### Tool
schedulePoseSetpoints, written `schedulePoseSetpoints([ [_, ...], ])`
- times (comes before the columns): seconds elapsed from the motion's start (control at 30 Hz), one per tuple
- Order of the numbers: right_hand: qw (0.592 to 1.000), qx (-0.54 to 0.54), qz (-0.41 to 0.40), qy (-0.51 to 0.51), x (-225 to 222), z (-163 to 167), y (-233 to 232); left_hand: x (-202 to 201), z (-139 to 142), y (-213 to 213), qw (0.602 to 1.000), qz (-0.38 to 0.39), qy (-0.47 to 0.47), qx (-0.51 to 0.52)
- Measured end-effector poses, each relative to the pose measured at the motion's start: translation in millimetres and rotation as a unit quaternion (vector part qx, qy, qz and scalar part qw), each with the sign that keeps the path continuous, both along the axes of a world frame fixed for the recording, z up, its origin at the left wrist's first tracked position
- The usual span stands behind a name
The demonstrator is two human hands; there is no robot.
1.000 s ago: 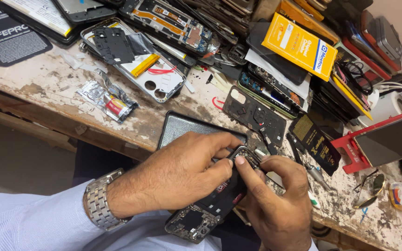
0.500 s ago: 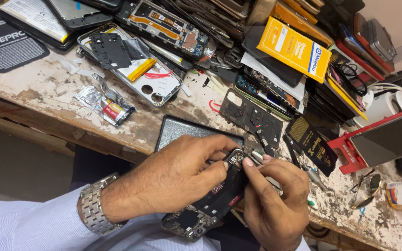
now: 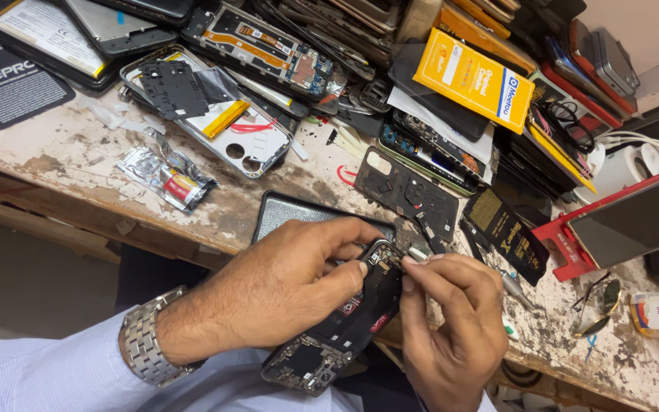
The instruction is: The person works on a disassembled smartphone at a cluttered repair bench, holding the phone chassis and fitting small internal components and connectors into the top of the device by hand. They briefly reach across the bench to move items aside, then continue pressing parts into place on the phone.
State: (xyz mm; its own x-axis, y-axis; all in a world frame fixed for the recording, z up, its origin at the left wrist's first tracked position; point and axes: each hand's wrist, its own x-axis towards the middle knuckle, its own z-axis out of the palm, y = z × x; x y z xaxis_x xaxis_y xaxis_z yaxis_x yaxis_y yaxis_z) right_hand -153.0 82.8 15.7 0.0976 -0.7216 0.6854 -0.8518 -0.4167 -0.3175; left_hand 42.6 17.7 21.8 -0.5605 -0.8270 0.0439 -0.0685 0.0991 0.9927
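Black opened phone [image 3: 348,320] clasped in left hand [image 3: 284,294]; right hand [image 3: 451,336] pinching beside.

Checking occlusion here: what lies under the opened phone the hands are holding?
Under the opened phone, a dark flat panel lies on the worn bench, its far edge showing. The left hand and the phone cover the rest.

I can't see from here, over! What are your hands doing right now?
Left hand gripping opened phone. Right hand pinching small metal tool at its top end. Loose phone parts crowd the bench.
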Motion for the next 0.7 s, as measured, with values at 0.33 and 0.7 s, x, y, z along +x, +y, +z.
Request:
schedulePoseSetpoints([
  [0.33, 1.0, 0.023, -0.008, -0.006, 0.7, 2.1, -1.5, 1.1, -3.3, 0.4, 0.998, 0.01, -0.021, -0.052],
  [0.7, 0.996, 0.067, 0.053, -0.029, -7.6, 11.4, -3.1, -2.3, -1.0, 1.4, 0.999, -0.003, -0.024, 0.024],
])
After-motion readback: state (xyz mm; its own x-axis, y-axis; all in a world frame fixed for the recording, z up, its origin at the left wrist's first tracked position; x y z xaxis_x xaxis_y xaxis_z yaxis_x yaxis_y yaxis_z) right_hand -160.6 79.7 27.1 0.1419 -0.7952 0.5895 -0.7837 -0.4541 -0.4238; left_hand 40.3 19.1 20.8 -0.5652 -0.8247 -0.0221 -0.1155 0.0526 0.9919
